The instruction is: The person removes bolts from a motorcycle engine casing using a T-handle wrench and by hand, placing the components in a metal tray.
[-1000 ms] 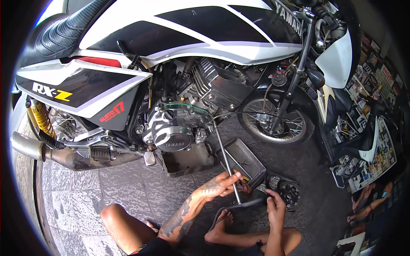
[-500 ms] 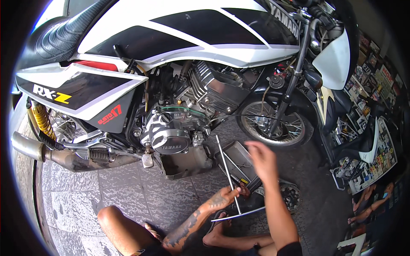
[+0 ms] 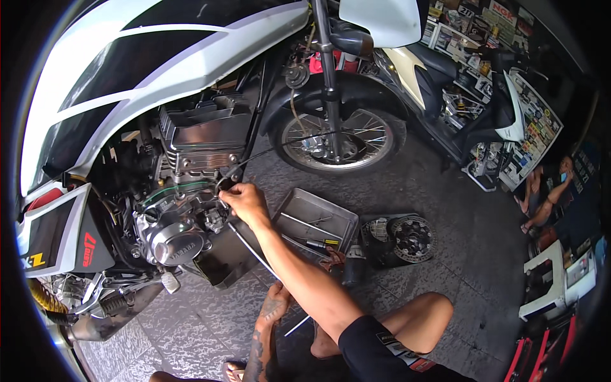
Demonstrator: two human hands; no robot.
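Note:
My left hand (image 3: 275, 302), tattooed, grips a long silver T-handle wrench (image 3: 249, 245). The wrench's tip points up toward the front of the motorcycle's engine (image 3: 181, 242), a silver block with a rounded side cover. My right arm crosses above the wrench and hides part of it. My right hand (image 3: 245, 200) reaches to the engine's front edge, its thumb and fingers pinched beside a black cable (image 3: 254, 156). Whatever lies between those fingertips is too small to make out. A green hose (image 3: 175, 190) curves over the engine cover.
A grey metal tray (image 3: 349, 213) holds tools, among them a yellow-handled screwdriver (image 3: 318, 242). Beside it are a dark power tool (image 3: 352, 264) and a perforated disc (image 3: 415, 239). An open pan (image 3: 219, 270) sits under the engine. Another person (image 3: 547, 197) is at far right.
The view has swung right. My right hand has moved from above the tray to the engine's front, its fingers now pinched. The wrench has tilted toward the engine in my left hand.

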